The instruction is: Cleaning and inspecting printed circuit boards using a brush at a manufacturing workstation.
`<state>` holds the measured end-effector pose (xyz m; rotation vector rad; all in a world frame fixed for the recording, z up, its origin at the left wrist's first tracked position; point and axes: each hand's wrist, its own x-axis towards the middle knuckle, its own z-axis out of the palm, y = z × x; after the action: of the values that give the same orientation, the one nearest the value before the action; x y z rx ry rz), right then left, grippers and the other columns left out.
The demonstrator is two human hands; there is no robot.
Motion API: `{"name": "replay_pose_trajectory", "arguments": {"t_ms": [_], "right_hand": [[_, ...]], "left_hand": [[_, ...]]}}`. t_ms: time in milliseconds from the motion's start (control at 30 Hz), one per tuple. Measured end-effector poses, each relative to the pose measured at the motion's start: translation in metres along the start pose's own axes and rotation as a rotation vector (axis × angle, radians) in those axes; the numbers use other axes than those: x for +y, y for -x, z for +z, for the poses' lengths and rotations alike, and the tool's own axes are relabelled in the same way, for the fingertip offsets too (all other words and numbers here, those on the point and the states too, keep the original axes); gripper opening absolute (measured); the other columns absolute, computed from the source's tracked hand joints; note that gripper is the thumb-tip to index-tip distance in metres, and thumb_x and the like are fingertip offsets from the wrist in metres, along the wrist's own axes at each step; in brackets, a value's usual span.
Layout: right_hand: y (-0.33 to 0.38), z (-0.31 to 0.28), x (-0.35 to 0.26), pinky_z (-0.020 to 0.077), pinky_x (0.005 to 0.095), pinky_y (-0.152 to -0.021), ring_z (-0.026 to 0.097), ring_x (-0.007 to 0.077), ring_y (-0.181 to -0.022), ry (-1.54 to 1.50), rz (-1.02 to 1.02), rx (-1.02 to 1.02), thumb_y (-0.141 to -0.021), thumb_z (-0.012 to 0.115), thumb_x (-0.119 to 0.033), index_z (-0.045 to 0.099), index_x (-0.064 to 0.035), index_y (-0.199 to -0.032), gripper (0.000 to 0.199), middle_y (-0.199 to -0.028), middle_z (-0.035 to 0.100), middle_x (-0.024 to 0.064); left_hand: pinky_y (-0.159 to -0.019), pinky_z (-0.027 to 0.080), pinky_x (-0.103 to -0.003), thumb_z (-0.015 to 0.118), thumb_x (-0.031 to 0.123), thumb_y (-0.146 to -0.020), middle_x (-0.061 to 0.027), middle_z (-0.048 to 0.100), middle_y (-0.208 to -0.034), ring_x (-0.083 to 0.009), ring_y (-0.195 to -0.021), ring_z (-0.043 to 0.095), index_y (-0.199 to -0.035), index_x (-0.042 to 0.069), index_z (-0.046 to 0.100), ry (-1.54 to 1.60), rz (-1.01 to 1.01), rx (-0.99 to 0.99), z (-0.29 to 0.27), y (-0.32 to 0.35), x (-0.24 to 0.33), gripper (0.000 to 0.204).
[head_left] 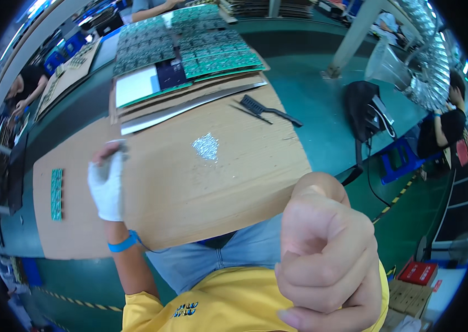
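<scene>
My left hand (106,182) wears a white glove with bare fingertips and hovers over the cardboard sheet (162,210). Its fingers bend inward but are blurred, so whether they grip anything is unclear. Close to the camera at lower right, my bare right hand (328,254) is raised in a fist, with nothing showing in it. A heap of small silvery pieces (206,147) lies mid-cardboard. Left of my gloved hand lies a narrow green circuit board strip (57,193). Toward the far right of the cardboard, a black brush (267,109) rests against dark tweezers (250,113).
Stacked green circuit board panels (217,52) stand on cardboard layers at the far side. A black bag-like object (362,110) sits on the green bench at right, below a flexible silver duct (433,72). A blue stool (403,160) stands beyond. Other people work around the bench.
</scene>
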<state>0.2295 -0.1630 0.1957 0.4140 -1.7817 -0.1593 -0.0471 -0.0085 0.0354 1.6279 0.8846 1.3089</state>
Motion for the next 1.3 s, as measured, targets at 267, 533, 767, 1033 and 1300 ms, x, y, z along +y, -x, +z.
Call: {"name": "replay_pose_trajectory", "arguments": {"t_ms": [267,533,767,1033,1300], "right_hand": [[-0.012,-0.003,0.005,0.0457,0.0297,-0.045,0.055,0.0178,-0.052,0.056,0.033,-0.3,-0.079,0.066,-0.002,0.057,-0.0003,-0.075,0.011,-0.073,0.06,0.0101],[-0.011,-0.004,-0.002,0.0486,0.0303,-0.046,0.057,0.0186,-0.053,0.085,0.001,-0.294,-0.08,0.07,-0.008,0.06,0.0007,-0.081,0.013,-0.074,0.063,0.0108],[-0.011,-0.014,-0.047,0.0469,0.031,-0.05,0.056,0.0202,-0.055,0.258,0.191,-0.31,-0.083,0.07,-0.011,0.063,-0.0041,-0.092,0.013,-0.079,0.064,0.0084],[0.103,-0.071,-0.02,0.0523,0.0341,-0.071,0.064,0.0267,-0.075,0.994,1.17,-0.135,-0.095,0.06,-0.001,0.067,0.0038,-0.11,0.017,-0.094,0.068,0.0151],[0.215,-0.104,-0.038,0.0487,0.0467,-0.087,0.058,0.042,-0.104,1.177,1.624,-0.72,-0.092,0.064,-0.004,0.063,0.0027,-0.111,0.021,-0.109,0.062,0.0215]], "left_hand": [[-0.103,0.049,-0.04,0.083,0.035,-0.084,-0.0203,0.062,-0.127,-0.0341,-0.118,0.06,-0.123,-0.004,0.062,-1.503,0.014,0.611,-0.273,0.016,-0.024,0.06],[-0.097,0.051,-0.041,0.091,0.048,-0.07,-0.0246,0.062,-0.123,-0.0369,-0.111,0.062,-0.125,-0.008,0.063,-1.318,-0.413,0.401,-0.379,0.058,-0.091,0.084],[-0.092,0.052,-0.039,0.094,0.041,-0.068,-0.0183,0.064,-0.117,-0.0288,-0.103,0.064,-0.118,-0.008,0.065,-1.223,-0.427,0.318,-0.37,0.041,-0.063,0.076],[-0.093,0.052,-0.034,0.093,0.016,-0.069,-0.0118,0.061,-0.117,-0.019,-0.107,0.061,-0.129,-0.004,0.057,-0.911,-0.047,0.347,-0.224,0.098,-0.006,0.073],[-0.1,0.051,-0.035,0.093,0.007,-0.063,-0.0098,0.056,-0.126,-0.0199,-0.113,0.06,-0.132,0.0,0.054,-0.243,-0.167,0.139,-0.062,0.165,0.012,0.08]]}}
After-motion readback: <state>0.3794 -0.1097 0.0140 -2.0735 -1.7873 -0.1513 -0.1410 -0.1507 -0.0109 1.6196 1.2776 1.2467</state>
